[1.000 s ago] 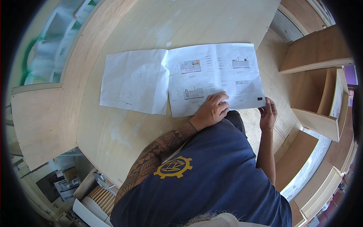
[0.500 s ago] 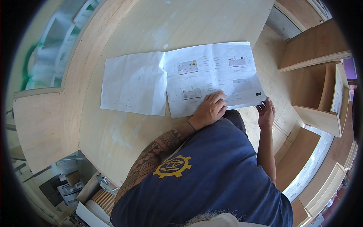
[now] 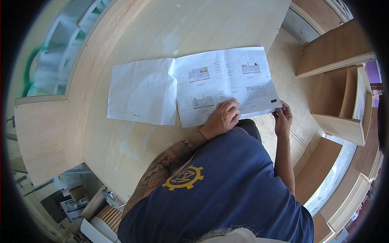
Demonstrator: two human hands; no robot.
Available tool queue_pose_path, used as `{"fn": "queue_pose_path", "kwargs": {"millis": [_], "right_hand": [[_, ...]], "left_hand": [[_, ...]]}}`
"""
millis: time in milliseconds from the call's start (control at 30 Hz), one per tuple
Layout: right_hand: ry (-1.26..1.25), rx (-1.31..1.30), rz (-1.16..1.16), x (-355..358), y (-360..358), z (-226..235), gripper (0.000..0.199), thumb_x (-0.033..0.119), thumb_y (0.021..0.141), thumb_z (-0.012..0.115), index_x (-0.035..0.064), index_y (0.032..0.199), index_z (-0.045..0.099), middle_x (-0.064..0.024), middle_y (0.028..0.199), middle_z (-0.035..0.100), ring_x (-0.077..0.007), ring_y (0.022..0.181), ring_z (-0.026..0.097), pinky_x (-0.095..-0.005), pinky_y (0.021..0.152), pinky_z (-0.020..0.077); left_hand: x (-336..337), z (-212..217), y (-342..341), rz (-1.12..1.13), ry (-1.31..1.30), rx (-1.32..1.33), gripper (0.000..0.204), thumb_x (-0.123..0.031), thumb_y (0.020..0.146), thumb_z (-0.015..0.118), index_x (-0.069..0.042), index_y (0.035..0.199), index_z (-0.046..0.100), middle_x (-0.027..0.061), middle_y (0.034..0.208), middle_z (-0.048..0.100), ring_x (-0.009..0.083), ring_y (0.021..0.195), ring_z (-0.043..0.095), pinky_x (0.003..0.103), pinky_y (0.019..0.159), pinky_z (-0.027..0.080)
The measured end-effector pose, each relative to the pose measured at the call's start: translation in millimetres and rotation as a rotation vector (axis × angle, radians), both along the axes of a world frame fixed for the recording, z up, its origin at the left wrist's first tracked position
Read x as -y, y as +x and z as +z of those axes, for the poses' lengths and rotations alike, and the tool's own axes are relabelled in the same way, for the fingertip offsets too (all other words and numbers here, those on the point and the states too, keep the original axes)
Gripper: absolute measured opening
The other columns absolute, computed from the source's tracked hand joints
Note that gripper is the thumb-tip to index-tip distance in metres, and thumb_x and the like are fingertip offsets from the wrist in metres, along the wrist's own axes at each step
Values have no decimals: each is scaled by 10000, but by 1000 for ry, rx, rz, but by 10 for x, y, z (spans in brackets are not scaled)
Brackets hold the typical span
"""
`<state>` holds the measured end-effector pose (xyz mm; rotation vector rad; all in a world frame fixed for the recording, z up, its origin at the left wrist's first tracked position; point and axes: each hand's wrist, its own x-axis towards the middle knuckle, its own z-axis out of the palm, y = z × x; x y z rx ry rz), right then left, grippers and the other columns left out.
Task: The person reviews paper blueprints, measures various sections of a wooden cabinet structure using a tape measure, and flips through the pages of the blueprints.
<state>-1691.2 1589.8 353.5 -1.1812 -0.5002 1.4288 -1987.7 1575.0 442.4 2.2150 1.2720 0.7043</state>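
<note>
Wide paper sheets with printed drawings (image 3: 202, 87) lie unfolded on the pale wooden panel, with a fold between the left sheet and the right ones. My left hand (image 3: 224, 116) rests palm down on the lower edge of the right sheets, fingers laid loosely over the paper. At the lower right corner, my right hand (image 3: 283, 117) pinches the sheet edge between thumb and fingers. That corner reaches beyond the panel and is slightly raised.
Beneath the papers is a large plywood surface (image 3: 133, 154) with whitish smears. A wooden border (image 3: 77, 77) runs along its left side. Open wooden cabinet boxes (image 3: 336, 93) stand at the right. Slatted wood (image 3: 107, 218) and equipment (image 3: 75, 204) are at the lower left.
My right hand has moved slightly up and left, its fingers now closer over the sheet corner. The papers appear shifted slightly left and down; my left hand stays on them.
</note>
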Motion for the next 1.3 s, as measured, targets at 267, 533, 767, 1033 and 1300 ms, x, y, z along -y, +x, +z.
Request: {"fn": "queue_pose_path", "kwargs": {"millis": [267, 533, 767, 1033, 1300], "right_hand": [[-45, 55, -8, -57, -30, 11, 243, 97, 1005, 665, 14, 1231, 631, -61, 1011, 722, -127, 904, 696, -290, 836, 589], [-61, 98, 48, -77, -74, 37, 236, 108, 1013, 655, -29, 1204, 664, -76, 1029, 733, -123, 876, 696, -288, 829, 588], [-75, 94, 86, -42, -73, 92, 203, 146, 1016, 661, -14, 1139, 683, -76, 1017, 731, -144, 904, 698, -314, 867, 588], [-88, 46, 149, -21, -18, -52, 212, 171, 1002, 689, -32, 1059, 688, -91, 987, 734, -157, 900, 705, -329, 893, 590], [-59, 4, 156, 5, -1, -86, 148, 168, 999, 695, 21, 1004, 678, -58, 964, 724, -143, 879, 692, -315, 886, 578]], "left_hand": [[-24, 223, -287, 534, -160, 447, 138, -174, 1041, 594, -37, 1053, 588, 59, 957, 585, 130, 822, 547, 294, 713, 476], [-201, 706, -1751, 1222, 75, 804, 286, -230, 1049, 553, 25, 1175, 579, 87, 1084, 626, 180, 974, 590, 319, 869, 499], [160, 755, -2735, 1369, 62, 1029, 365, -173, 1040, 547, 77, 1306, 537, 134, 1205, 622, 216, 1023, 637, 338, 874, 563], [360, 682, -3192, 1358, 98, 1156, 255, -129, 1032, 565, 31, 1231, 562, 84, 1077, 644, 165, 898, 657, 295, 760, 582], [311, 751, -3227, 1455, 114, 1113, 349, -129, 1035, 559, 42, 1334, 507, 102, 1106, 642, 181, 940, 662, 316, 801, 596]]}}
